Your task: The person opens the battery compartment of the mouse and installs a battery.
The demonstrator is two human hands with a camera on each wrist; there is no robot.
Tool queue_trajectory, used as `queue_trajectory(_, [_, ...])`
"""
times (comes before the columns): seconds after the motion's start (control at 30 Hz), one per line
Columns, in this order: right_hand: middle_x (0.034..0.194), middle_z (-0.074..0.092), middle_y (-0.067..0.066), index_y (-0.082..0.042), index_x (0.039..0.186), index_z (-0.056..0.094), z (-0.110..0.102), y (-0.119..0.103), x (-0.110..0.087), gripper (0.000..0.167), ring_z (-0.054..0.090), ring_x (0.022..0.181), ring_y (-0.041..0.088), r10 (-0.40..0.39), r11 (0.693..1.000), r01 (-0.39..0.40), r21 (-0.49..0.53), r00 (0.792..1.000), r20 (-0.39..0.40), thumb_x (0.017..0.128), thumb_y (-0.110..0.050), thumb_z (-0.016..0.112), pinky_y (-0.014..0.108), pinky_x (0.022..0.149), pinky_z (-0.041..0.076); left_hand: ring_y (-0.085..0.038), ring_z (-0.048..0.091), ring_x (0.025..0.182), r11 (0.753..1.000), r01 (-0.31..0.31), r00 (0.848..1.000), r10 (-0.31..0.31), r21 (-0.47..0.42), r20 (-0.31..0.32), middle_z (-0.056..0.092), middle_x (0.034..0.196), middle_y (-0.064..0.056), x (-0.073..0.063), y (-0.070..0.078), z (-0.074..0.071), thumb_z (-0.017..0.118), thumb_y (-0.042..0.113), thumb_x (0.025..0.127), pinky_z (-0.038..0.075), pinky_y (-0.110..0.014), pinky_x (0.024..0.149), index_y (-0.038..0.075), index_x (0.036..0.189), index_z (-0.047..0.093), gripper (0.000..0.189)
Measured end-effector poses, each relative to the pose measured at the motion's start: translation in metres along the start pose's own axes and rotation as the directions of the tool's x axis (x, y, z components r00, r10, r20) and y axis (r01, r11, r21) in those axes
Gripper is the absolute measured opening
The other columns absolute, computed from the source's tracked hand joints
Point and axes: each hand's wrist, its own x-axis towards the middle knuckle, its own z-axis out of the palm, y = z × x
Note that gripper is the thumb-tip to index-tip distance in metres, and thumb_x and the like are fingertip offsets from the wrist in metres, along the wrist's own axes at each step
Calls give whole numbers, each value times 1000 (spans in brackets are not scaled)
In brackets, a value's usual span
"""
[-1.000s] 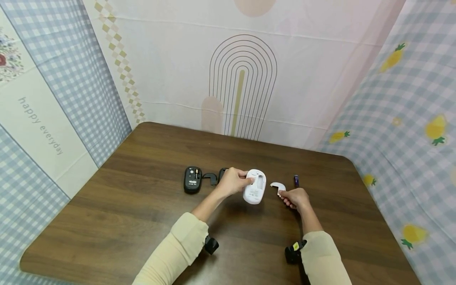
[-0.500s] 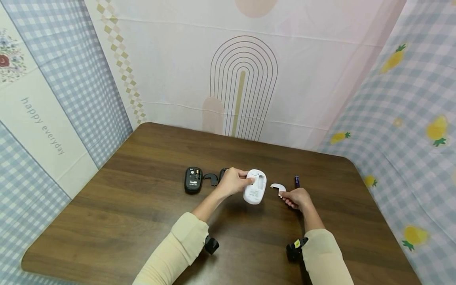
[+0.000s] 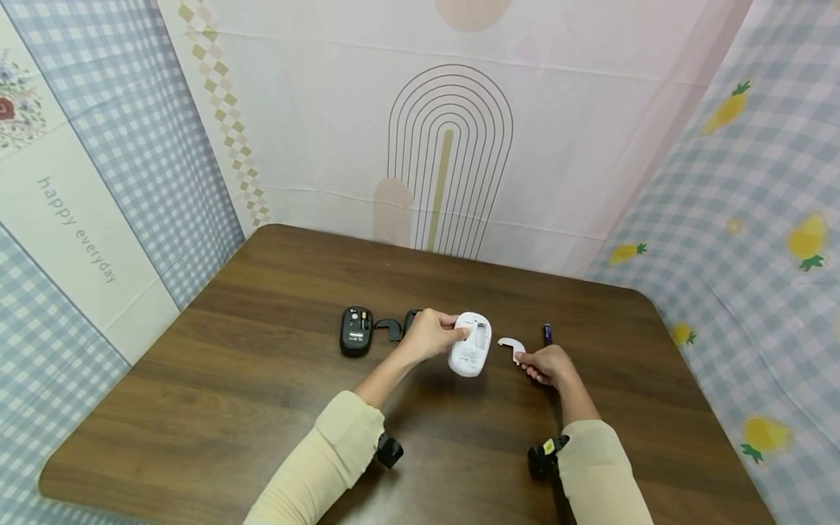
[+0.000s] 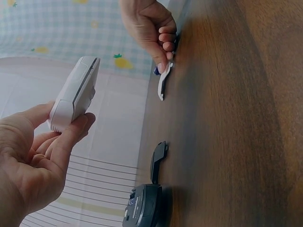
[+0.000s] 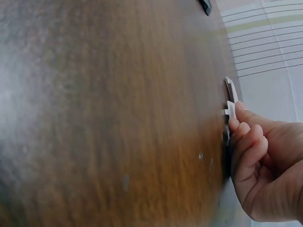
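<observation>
My left hand [image 3: 432, 334] holds a white computer mouse [image 3: 469, 357] above the table, thumb on its underside. That underside faces the head camera, and its battery slot shows as an open recess. In the left wrist view the mouse [image 4: 73, 94] is seen edge-on between thumb and fingers. To the right, my right hand [image 3: 546, 364] pinches a curved white battery cover [image 3: 512, 345] between thumb and forefinger, low over the table. The right wrist view shows the cover [image 5: 231, 92] beyond the fingertips. A dark blue battery [image 3: 547, 334] lies just behind the right hand.
A black mouse [image 3: 356, 332] lies upside down on the wooden table [image 3: 262, 408], a battery in its slot. Beside it are a black battery cover [image 3: 390, 328] and another black item [image 3: 410, 319], mostly hidden behind the left hand. Patterned cloths [image 3: 315, 124] hang around the table.
</observation>
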Motion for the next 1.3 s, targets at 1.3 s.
queue_trajectory(1.3, [55, 58, 3, 6, 83, 64, -49, -22, 32, 45, 55, 46, 10, -9, 943, -78, -324, 966, -258, 88, -38, 59, 26, 51, 50, -15, 66, 65, 1000, -1, 1000, 2, 23, -22, 69, 88, -13, 2, 3, -4, 71, 15, 82, 54, -30, 57, -2, 111, 65, 35])
